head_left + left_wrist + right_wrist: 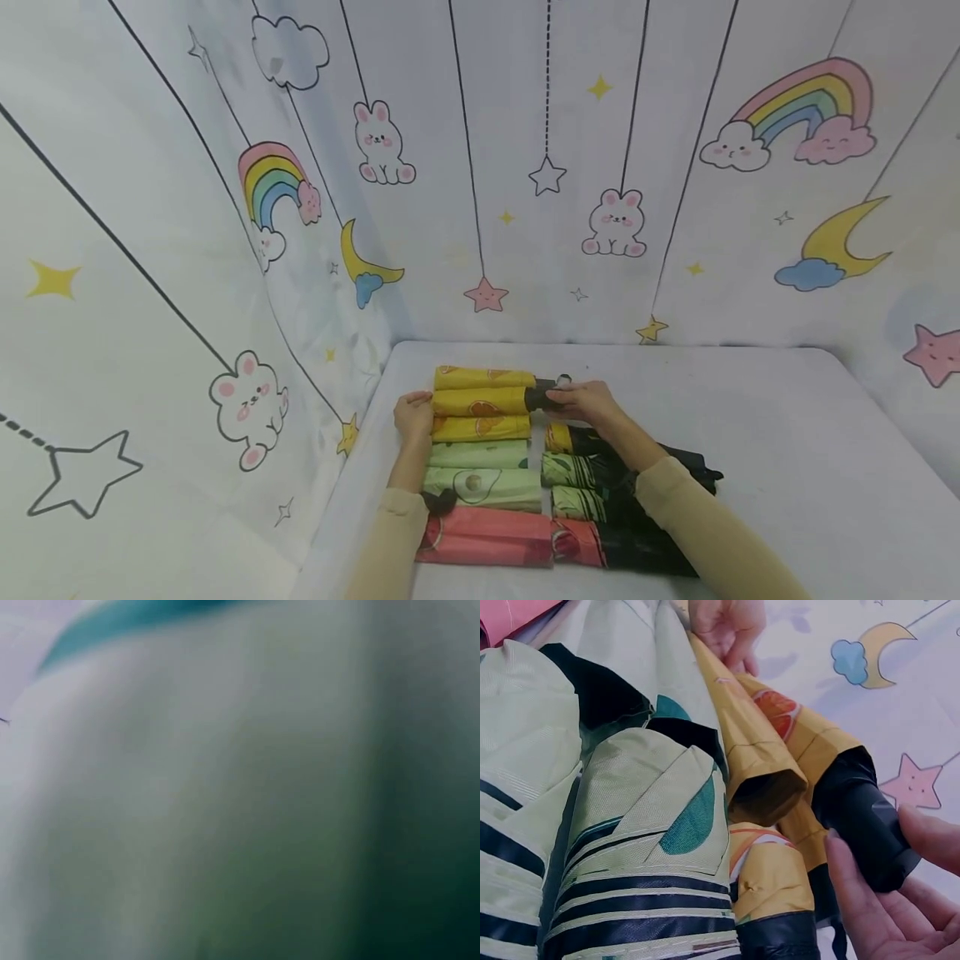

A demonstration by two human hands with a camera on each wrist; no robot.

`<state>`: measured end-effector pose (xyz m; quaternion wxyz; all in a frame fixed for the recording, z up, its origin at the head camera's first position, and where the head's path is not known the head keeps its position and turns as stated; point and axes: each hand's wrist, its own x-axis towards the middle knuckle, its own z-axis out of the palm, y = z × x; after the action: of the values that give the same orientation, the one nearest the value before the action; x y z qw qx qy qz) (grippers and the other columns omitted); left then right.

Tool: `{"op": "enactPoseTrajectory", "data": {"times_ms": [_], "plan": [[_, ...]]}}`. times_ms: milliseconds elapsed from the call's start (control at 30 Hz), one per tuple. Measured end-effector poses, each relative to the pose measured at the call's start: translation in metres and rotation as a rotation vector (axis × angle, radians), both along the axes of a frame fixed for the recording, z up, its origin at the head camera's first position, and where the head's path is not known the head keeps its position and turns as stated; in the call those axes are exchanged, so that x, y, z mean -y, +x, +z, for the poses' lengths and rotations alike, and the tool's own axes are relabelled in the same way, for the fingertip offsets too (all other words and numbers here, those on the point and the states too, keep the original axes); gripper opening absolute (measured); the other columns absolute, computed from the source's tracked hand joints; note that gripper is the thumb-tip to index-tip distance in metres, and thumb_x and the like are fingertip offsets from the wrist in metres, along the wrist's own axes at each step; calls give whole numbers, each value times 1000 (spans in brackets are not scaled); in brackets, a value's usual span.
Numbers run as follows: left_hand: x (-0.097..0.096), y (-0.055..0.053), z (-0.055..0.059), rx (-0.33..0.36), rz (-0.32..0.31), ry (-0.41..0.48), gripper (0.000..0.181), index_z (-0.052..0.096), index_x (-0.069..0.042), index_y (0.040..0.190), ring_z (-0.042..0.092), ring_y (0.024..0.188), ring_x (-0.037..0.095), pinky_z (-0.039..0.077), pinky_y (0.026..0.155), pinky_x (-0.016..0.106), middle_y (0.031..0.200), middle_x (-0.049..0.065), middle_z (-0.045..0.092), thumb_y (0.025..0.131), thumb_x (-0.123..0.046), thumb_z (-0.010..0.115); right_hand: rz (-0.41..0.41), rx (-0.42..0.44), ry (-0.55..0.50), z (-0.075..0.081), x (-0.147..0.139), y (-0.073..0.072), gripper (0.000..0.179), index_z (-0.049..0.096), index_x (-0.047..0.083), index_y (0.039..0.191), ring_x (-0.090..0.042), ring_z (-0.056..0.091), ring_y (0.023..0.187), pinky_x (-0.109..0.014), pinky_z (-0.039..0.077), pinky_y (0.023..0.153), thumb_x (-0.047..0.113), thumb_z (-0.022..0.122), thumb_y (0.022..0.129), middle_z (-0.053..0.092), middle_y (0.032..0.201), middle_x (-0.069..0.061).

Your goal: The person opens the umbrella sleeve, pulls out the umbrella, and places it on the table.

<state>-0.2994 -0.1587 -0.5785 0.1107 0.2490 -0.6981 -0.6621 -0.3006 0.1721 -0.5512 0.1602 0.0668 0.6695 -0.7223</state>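
A yellow folded umbrella (480,403) with an orange-slice print lies across the upper part of the row in the head view. My left hand (414,414) holds its left end with the fingertips. At the other end, my right hand (590,402) pinches the smooth black end (866,832) between thumb and fingers. The right wrist view shows that black end coming out of the yellow cover's mouth. Beside it is another yellow cover (761,761) with an open end. The left wrist view is a blur.
Nearer me lie pale green avocado-print covers (487,486) and a pink watermelon-print cover (487,537). Black-bodied rolls with matching printed ends (573,469) lie to their right. White cloth walls with cartoon prints (615,225) stand behind the white table (795,433).
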Motion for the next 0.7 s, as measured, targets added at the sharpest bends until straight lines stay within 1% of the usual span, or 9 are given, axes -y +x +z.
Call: {"op": "enactPoseTrajectory", "data": {"times_ms": [100,300,533,633,700], "plan": [[1,1,2,-11,-6,-6,30,63,2,123,64,112,32,55,62,24,125,19,70,97,6,48,1,-12,-5,2,0,0,71,55,-14,140,-34,76,104,-42,62,91,19,87,87,56,140,-36],[2,3,5,-12,-1,-22,30,63,2,122,64,115,33,56,66,24,126,20,70,96,6,49,-1,-30,-1,3,-4,1,68,56,-15,138,-33,76,102,-42,62,90,20,86,88,59,137,-35],[1,3,5,-19,11,27,30,61,3,122,64,110,31,57,60,25,127,21,69,95,8,48,12,-37,-9,6,-8,2,72,50,-17,142,-32,76,103,-41,61,92,19,84,90,56,140,-37],[0,4,6,-18,10,46,32,61,3,123,65,106,30,59,58,28,127,21,69,95,9,47,7,-36,-8,7,-10,3,69,52,-16,141,-32,76,103,-41,61,92,19,84,91,57,139,-36],[-1,4,6,-20,5,51,32,60,3,123,65,105,30,60,59,29,127,22,68,95,9,46,-1,-35,-9,7,-12,3,66,56,-15,139,-32,76,103,-41,61,93,19,85,90,60,137,-33]]}}
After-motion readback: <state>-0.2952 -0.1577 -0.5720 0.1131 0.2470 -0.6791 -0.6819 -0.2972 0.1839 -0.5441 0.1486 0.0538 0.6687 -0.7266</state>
